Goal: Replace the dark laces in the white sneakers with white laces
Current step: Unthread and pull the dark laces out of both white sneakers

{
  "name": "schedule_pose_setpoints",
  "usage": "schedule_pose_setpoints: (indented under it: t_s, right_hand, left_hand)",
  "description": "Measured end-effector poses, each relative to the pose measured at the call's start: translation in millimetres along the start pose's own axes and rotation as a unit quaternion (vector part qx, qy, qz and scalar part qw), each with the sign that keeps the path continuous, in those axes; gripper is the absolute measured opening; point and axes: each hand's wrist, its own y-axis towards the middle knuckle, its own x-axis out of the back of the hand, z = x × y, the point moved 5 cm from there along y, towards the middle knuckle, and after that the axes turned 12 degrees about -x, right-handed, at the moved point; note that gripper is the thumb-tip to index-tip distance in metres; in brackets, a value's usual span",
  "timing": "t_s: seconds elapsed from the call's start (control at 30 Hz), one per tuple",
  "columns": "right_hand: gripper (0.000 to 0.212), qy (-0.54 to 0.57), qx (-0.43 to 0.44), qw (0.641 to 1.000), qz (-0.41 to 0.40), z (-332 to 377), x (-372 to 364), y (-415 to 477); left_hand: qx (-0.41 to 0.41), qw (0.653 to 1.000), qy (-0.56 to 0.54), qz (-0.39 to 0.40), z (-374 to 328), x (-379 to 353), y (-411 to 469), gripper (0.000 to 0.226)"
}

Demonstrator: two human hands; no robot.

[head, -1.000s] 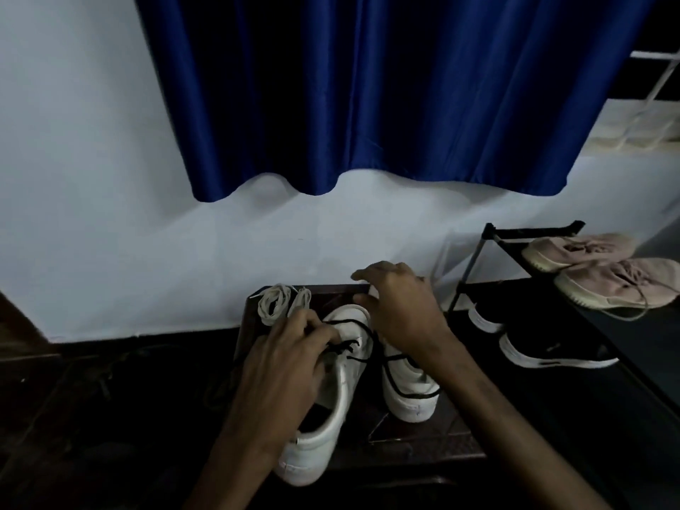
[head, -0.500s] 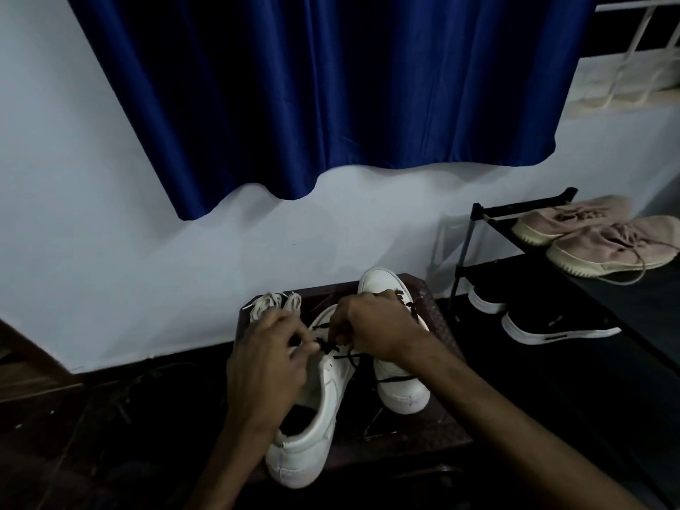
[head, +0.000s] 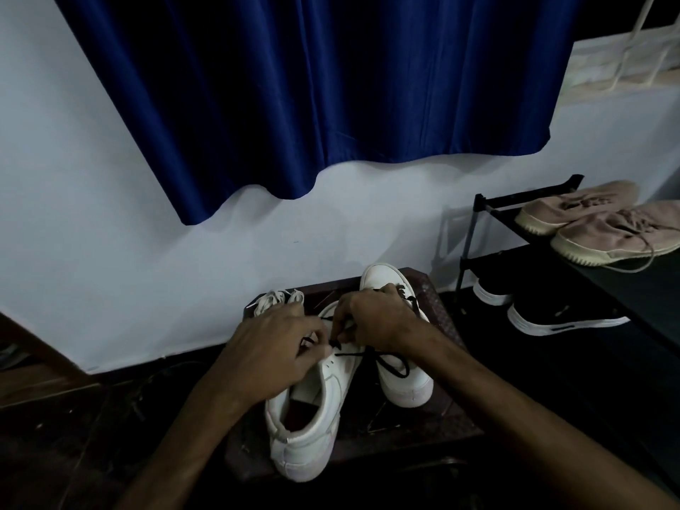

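Here, low light, looking down at a small dark stool set against a white wall.

- Two white sneakers stand on the stool, toes toward the wall. Left sneaker is nearer, with its heel at the stool's near edge. Right sneaker sits farther back, just beside the first and touching it or nearly so.
- Left hand lies over the throat of the left sneaker. Its fingers are curled, and the fingertips pinch a small loop of the dark lace.
- Right hand reaches across from the right, its knuckles over the right sneaker's toe. Its fingertips meet the left hand's above the left sneaker's eyelets and pinch the same dark lace.
- A slack strand of that lace runs right from the pinch and droops in a loop over the right sneaker's side.
- More dark lacing shows on the right sneaker, just past the right knuckles.
- White laces lie bundled at the stool's far left corner, just beyond the left hand. I cannot tell whether they touch it.
- Blue curtain hangs above, its hem clear of the stool.
- Black shoe rack stands to the right. Pink shoes are on the upper shelf and black shoes with white soles on the lower.
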Motion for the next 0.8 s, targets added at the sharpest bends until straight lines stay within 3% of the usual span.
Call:
schedule_pose_setpoints:
  t_s: [0.13,0.33,0.43,0.53,0.6,0.7,0.8]
  right_hand:
    - [0.014,-0.004,0.0,1.0,0.005,1,-1,1]
    - [0.013,-0.006,0.002,1.0,-0.005,-2,-1,1]
    - [0.015,-0.01,0.007,1.0,-0.002,-1,-1,0]
    - [0.014,-0.009,0.009,1.0,-0.005,-1,0,0]
    - [0.014,-0.007,0.009,1.0,-0.006,-1,-1,1]
    - [0.017,-0.004,0.006,1.0,-0.002,-2,-3,2]
    - [0.016,-0.003,0.008,1.0,-0.008,-3,-3,2]
  left_hand:
    - [-0.023,0.996,0.035,0.075,-2,-2,9,0.027]
    - [-0.008,0.995,-0.019,0.101,7,-14,18,0.022]
    - [0.029,0.992,-0.126,-0.002,31,-4,13,0.022]
    - [0.101,0.917,-0.306,-0.235,63,18,-2,0.026]
    - [0.188,0.886,-0.326,-0.272,85,14,-15,0.03]
    - [0.238,0.941,-0.181,-0.157,97,-13,-22,0.019]
    - [0.118,0.973,-0.102,-0.168,62,-7,-15,0.014]
